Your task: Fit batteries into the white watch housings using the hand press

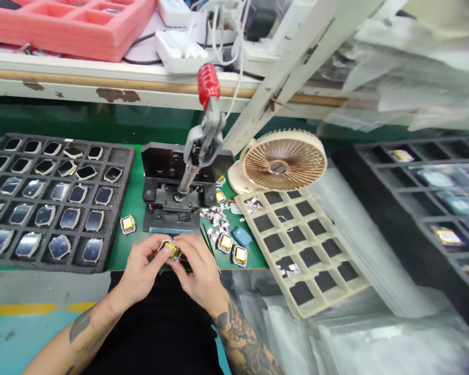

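Fingers cover most of the small square part; I can see its yellow top and a bit of metal rim, underside hidden. It's pinched between both hands, left hand and right hand, fingertips on its edges, just in front of the press. Can't tell which fingers carry the load. Left dark tray, full of watch faces, is cut off at the left edge; right dark tray runs out of view too, contents blurry. Clear bags hang over the upper right, more lie low right, can't make out what's in them. Press with red handle blocks part of the bench behind it. Fan stands right of it, near the far end of the pale tray. Scraps lie loose between press and pale tray, near a blue piece. One similar part sits alone left of the press.
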Demonstrator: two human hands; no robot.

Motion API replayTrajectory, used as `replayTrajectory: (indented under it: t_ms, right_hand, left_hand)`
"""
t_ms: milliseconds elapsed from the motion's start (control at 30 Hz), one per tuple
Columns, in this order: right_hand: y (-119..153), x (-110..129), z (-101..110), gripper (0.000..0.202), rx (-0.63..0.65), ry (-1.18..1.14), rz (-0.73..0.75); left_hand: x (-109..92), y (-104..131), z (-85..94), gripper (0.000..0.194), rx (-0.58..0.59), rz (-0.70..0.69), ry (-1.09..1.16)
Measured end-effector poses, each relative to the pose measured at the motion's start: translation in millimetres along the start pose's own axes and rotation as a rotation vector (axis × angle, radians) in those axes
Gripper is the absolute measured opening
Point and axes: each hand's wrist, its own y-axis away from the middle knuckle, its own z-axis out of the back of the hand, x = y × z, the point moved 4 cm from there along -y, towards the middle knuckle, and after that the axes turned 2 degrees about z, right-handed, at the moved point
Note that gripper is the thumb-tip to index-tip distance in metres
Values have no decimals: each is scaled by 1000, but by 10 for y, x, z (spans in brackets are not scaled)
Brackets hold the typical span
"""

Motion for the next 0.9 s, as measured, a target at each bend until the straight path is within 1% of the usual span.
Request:
replayTrajectory:
  t_ms: [100, 200, 267, 333, 400, 433, 500, 567, 633, 700, 767, 800, 833, 900]
  right_hand:
    - [27, 10, -20, 49, 30, 35, 42]
    - [62, 8, -17, 47, 54, 79, 75]
    - [101, -3, -11, 47, 83, 98, 89]
    - [139, -40, 35, 50, 86, 101, 84]
    - [158, -116, 163, 53, 6, 131, 24]
    - [163, -164, 260, 52, -65, 162, -30]
    - [184, -241, 490, 41, -229, 237, -152]
    - [239, -252, 708, 27, -332, 281, -238]
    - [341, -190, 891, 18, -350, 306, -277]
    - [505, -73, 1077, 18, -344, 360, -304]
    - [741, 72, 1329, 20, -381, 462, -351]
    - [886, 145, 1494, 20, -410, 537, -396]
    - [1047, 206, 1684, 19, -421, 638, -477]
    - [1409, 294, 2142, 22, -394, 871, -711]
  left_hand:
    - [24, -15, 58, 32, 63, 10, -49]
    - [-21, -65, 141, 29, 126, -20, -201]
    - [-63, -98, 180, 25, 187, -14, -284]
    - [-84, -107, 209, 23, 231, 45, -221]
    - [-74, -82, 237, 29, 227, 119, -35]
    - [-54, -58, 251, 36, 214, 148, 56]
    - [16, 3, 272, 48, 197, 184, 159]
    - [113, 50, 290, 47, 183, 198, 164]
    - [211, 53, 300, 41, 143, 205, 112]
    - [281, 18, 269, 42, 114, 218, 49]
    - [308, -20, 171, 46, 160, 241, -10]
    - [304, -31, 108, 47, 193, 249, -33]
    - [288, -36, 45, 48, 218, 247, -51]
    - [228, -37, -69, 53, 224, 210, -86]
